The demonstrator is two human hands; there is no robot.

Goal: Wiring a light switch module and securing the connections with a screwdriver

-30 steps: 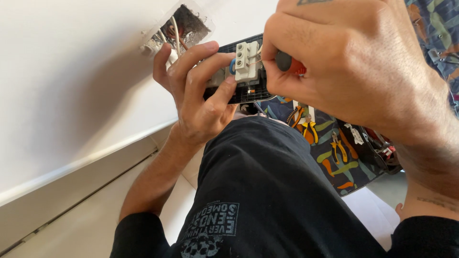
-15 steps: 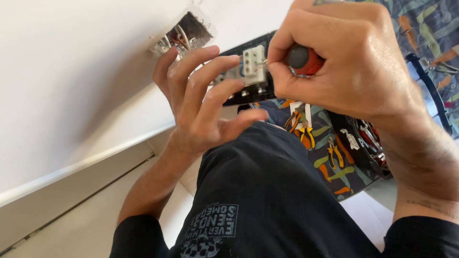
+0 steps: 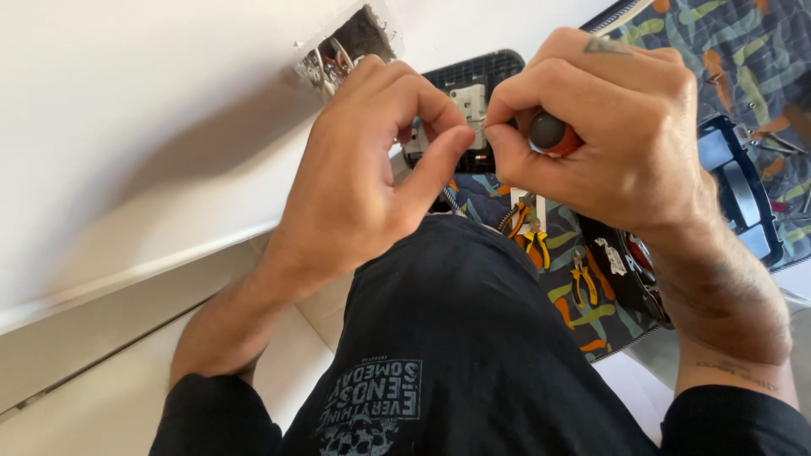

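A black-clad knee (image 3: pixel 456 338) lies nearest. Above it, the left hand (image 3: pixel 363 177) pinches a black switch module (image 3: pixel 469 105), while the right hand (image 3: pixel 608 127) is clenched around a red-handled screwdriver (image 3: pixel 553 133). Beyond, wires fill an open wall box (image 3: pixel 351 46).

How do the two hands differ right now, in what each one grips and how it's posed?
The left hand pinches the black-framed socket module with its pale plastic block, thumb and fingers spread; the right hand is curled into a fist around the red-and-black screwdriver handle. The left comes from the white wall side, the right from over the patterned tool bag. Both meet at the module.
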